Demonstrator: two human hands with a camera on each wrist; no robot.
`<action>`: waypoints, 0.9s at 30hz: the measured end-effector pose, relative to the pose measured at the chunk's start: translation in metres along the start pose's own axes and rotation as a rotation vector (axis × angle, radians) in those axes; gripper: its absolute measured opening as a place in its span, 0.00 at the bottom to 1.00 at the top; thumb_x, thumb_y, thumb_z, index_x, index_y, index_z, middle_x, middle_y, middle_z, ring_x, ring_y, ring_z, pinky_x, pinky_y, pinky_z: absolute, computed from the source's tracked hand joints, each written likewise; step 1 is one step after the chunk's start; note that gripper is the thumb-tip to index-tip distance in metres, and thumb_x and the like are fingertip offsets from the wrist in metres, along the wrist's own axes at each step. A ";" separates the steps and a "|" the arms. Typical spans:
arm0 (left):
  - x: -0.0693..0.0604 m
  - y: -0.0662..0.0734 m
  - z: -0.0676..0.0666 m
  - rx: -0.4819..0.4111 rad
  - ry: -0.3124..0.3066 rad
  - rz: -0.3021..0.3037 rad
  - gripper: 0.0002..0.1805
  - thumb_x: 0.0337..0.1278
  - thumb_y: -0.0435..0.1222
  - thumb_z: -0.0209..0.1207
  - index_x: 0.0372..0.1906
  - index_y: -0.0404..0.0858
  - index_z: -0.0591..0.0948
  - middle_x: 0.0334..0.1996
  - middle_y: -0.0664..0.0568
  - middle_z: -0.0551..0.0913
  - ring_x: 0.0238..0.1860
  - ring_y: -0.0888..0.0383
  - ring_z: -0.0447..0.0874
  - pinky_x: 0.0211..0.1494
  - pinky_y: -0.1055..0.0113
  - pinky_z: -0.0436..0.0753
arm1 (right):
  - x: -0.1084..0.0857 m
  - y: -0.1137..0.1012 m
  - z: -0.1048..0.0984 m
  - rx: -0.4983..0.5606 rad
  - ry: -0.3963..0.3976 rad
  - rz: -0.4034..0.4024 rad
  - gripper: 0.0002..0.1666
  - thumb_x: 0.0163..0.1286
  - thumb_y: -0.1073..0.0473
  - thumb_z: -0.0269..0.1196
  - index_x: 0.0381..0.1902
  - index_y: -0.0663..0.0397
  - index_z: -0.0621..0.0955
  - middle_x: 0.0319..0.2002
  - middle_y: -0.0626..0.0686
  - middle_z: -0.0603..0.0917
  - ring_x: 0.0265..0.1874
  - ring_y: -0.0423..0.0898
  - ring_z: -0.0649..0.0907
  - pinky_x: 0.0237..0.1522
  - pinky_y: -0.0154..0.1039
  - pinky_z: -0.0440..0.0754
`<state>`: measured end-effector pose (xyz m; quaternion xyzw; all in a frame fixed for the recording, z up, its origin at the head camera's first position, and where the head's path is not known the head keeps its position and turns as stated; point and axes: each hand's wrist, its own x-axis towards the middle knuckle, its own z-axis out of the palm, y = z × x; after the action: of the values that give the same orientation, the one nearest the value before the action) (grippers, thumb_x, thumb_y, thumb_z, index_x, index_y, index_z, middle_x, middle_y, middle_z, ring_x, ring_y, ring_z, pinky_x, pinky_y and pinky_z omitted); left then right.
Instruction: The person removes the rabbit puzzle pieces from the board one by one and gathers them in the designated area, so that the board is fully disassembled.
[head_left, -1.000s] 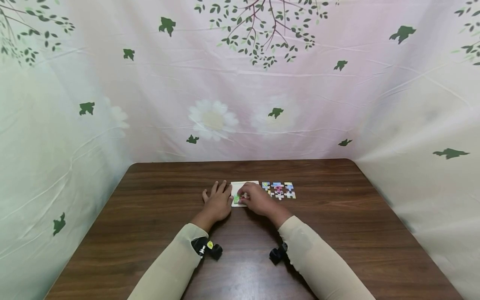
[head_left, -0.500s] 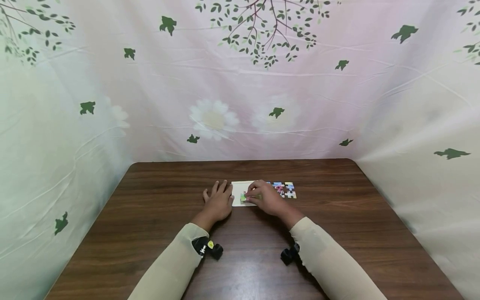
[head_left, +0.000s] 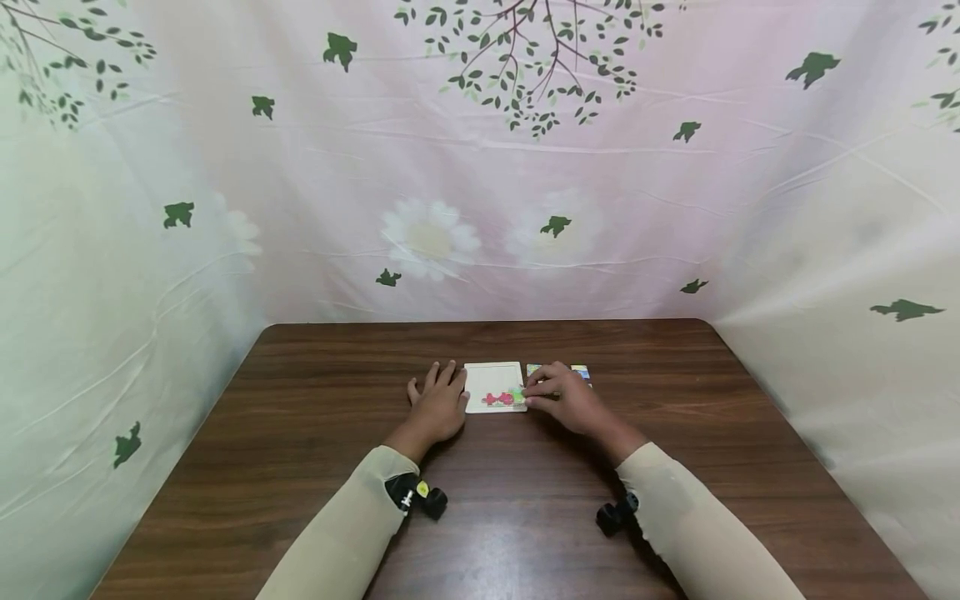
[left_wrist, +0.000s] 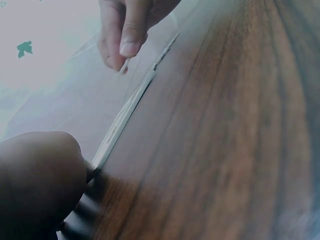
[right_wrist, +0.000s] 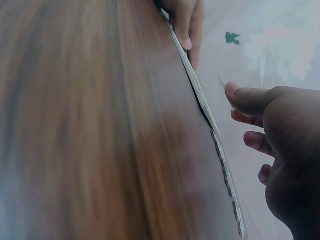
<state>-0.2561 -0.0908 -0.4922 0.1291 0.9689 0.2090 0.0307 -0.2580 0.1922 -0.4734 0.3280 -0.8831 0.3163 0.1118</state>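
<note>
A white puzzle board (head_left: pixel 491 375) lies flat on the table, with a strip of pink-red picture (head_left: pixel 497 399) near its lower edge. My left hand (head_left: pixel 436 406) rests at the board's left edge, fingers spread and straight. Over the board's right edge, my right hand (head_left: pixel 564 398) pinches a greenish puzzle piece (head_left: pixel 518 394) between thumb and finger. The right wrist view shows this piece (right_wrist: pixel 223 84) edge-on and raised above the board (right_wrist: pixel 192 75). Loose puzzle pieces (head_left: pixel 581 371) lie right of the board, mostly hidden behind the right hand.
The brown wooden table (head_left: pixel 360 358) extends around the board on every side. A printed cloth (head_left: pixel 480 283) hangs behind the table and along both sides. Dark wrist cameras (head_left: pixel 617 515) sit on both sleeves.
My right hand has moved right, from the board's lower left to its right edge, carrying the greenish piece. The pink-red strip is now uncovered, and more loose pieces are hidden. The left hand stays put.
</note>
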 end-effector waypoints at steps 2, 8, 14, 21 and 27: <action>0.001 0.000 0.000 -0.008 0.008 0.003 0.31 0.89 0.45 0.45 0.87 0.42 0.65 0.89 0.42 0.56 0.90 0.36 0.46 0.82 0.21 0.44 | -0.004 0.003 -0.003 0.006 0.005 0.017 0.06 0.67 0.64 0.78 0.42 0.54 0.96 0.46 0.51 0.91 0.46 0.48 0.82 0.47 0.41 0.81; 0.003 -0.001 0.002 -0.016 0.003 -0.001 0.31 0.89 0.44 0.45 0.87 0.42 0.64 0.90 0.42 0.55 0.91 0.36 0.44 0.83 0.21 0.43 | -0.014 0.010 -0.010 0.010 -0.004 0.078 0.07 0.67 0.64 0.79 0.43 0.53 0.97 0.48 0.52 0.92 0.48 0.49 0.84 0.49 0.41 0.81; 0.002 0.000 0.001 0.015 0.009 -0.004 0.31 0.90 0.46 0.45 0.87 0.44 0.64 0.90 0.43 0.56 0.91 0.37 0.46 0.82 0.22 0.46 | -0.019 0.014 -0.013 0.018 -0.024 0.106 0.06 0.66 0.62 0.79 0.40 0.50 0.97 0.47 0.49 0.93 0.51 0.51 0.86 0.56 0.47 0.82; 0.001 0.001 0.000 0.009 0.009 -0.001 0.31 0.90 0.46 0.45 0.87 0.44 0.64 0.90 0.44 0.56 0.91 0.37 0.45 0.82 0.21 0.45 | -0.020 0.016 -0.013 0.014 -0.045 0.110 0.05 0.64 0.63 0.81 0.39 0.50 0.97 0.45 0.48 0.93 0.52 0.53 0.86 0.58 0.50 0.82; 0.000 0.000 0.001 -0.003 0.021 0.009 0.30 0.89 0.44 0.46 0.86 0.41 0.66 0.89 0.41 0.57 0.90 0.35 0.47 0.82 0.21 0.45 | -0.021 0.017 -0.013 0.009 -0.052 0.092 0.05 0.64 0.63 0.81 0.38 0.52 0.97 0.45 0.48 0.93 0.53 0.54 0.87 0.59 0.52 0.83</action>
<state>-0.2563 -0.0902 -0.4929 0.1312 0.9683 0.2117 0.0198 -0.2535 0.2209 -0.4802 0.2955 -0.8984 0.3167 0.0727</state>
